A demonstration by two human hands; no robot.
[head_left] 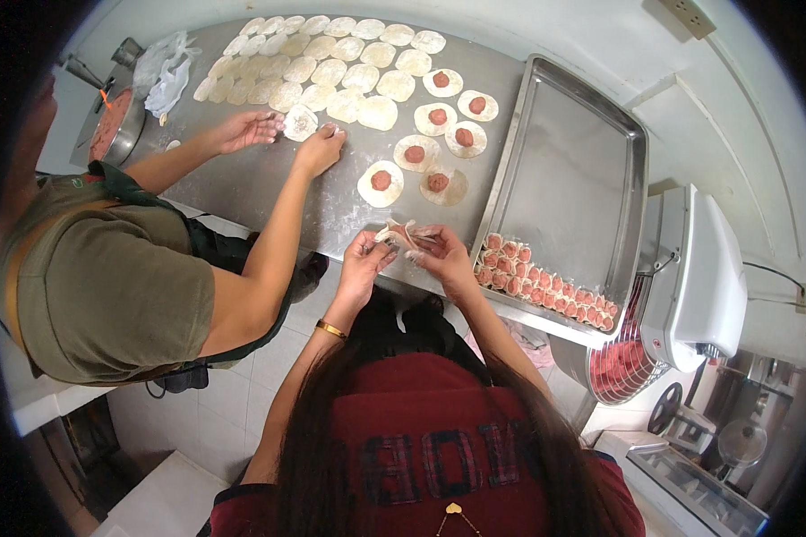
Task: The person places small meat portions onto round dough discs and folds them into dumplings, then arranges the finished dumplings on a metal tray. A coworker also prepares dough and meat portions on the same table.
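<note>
"Pale, thin dough wrapper point(401, 238) around pinkish meat filling point(398, 230). Where?"

"Frame centre, above the grey metal tabletop's point(331, 192) near edge. Left hand point(369, 254) pinches one side, right hand point(439, 254) the other."

"Risks?"

"Uneven pulling might tear the dough; weak pinching could let filling slip out."

"Anything else?"

"Small open-topped dumplings point(547, 291), packed in the rectangular metal tray point(564, 170), right of frame, might stick together if crowded."

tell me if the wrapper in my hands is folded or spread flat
Folded, at least partly: the wrapper is gathered up with raised edges between the left hand and right hand, unlike the flat rounds.
</note>
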